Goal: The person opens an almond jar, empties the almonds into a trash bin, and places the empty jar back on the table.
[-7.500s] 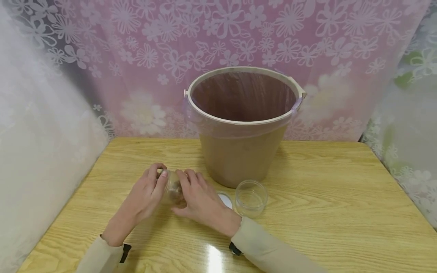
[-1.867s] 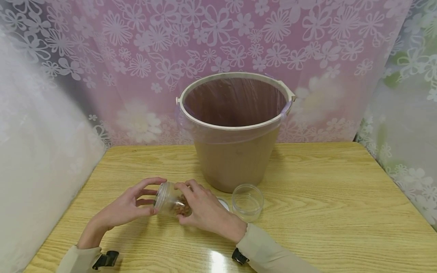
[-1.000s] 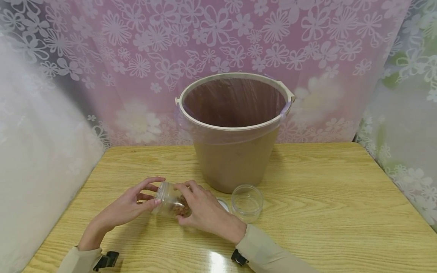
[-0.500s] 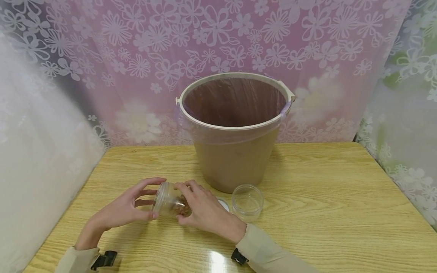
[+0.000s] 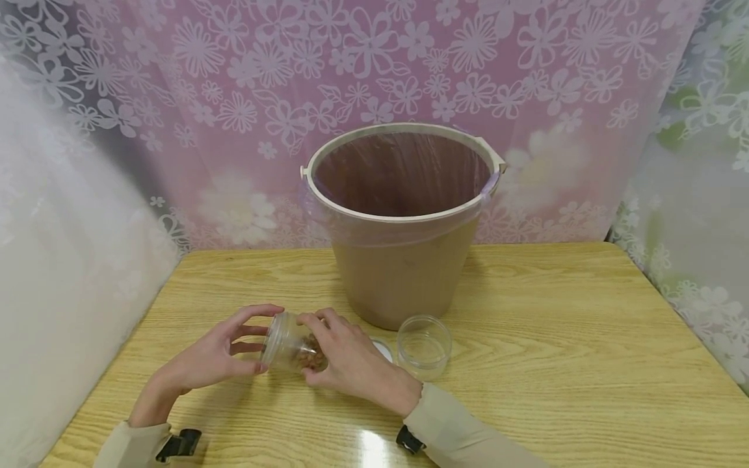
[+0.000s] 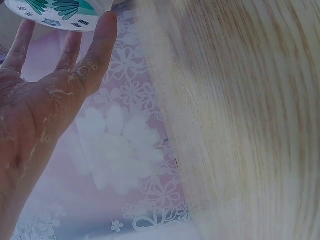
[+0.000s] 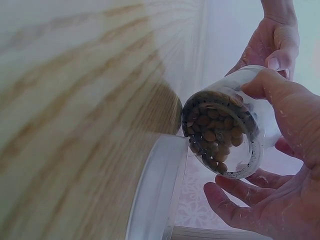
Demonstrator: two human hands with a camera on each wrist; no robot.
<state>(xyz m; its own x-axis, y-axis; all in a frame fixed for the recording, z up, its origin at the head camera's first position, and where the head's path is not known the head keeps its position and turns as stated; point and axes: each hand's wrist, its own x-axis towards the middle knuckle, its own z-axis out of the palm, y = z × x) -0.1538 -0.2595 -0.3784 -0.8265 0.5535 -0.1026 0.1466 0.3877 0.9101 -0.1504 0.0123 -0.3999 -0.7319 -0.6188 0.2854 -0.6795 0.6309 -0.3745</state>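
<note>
A clear plastic jar with brown nuts or beans inside lies on its side, its lidded end pointing left. My right hand grips the body near the base, and in the right wrist view the nuts show through the bottom. Spread around the rim of the lid are the thumb and fingers of my left hand. The left wrist view shows the lid's printed face, white with green shapes, held at the fingertips. My right hand hides part of the jar.
A large bucket with a plastic liner stands behind the hands. To the right of the right hand is an open clear container. A white disc is partly hidden by that hand. All stand on a wooden table.
Since the first frame, my left hand has opened wider and shifted left around the lid. Over the last second its thumb moved down along the lid's edge; the right hand stays put.
</note>
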